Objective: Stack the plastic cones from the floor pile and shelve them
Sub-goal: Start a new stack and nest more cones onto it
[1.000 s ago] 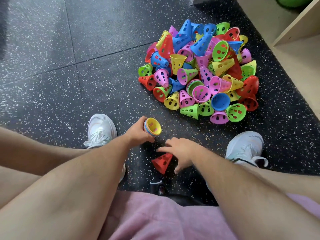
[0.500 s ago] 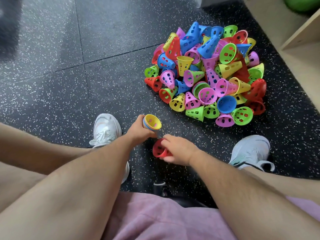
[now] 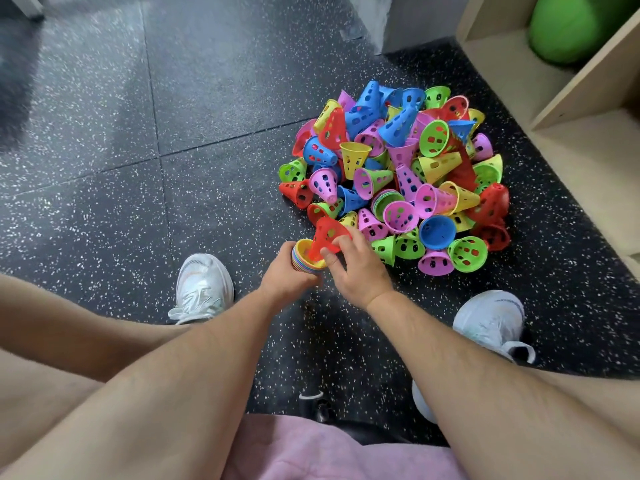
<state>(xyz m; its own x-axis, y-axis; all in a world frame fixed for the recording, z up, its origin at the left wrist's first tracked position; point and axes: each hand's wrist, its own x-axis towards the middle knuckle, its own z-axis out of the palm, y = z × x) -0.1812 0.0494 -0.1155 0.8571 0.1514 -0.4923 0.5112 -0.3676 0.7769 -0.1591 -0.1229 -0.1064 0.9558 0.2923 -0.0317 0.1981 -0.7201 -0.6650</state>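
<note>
A heap of perforated plastic cones in red, blue, green, yellow and pink lies on the dark speckled floor. My left hand grips a short stack of nested cones with a yellow one on top, its mouth facing up. My right hand pinches a red cone by its wide rim. The red cone's narrow end is tipped into the mouth of the stack. Both hands sit just in front of the heap's near edge.
A pale wooden shelf unit stands at the right, with a green ball in an upper compartment. My white shoes flank the hands. A grey wall corner rises behind the heap.
My right hand picked the red cone off the floor, lifted it and brought its narrow end into the top of the stack in my left hand. The view shifted, so the heap looks closer.
</note>
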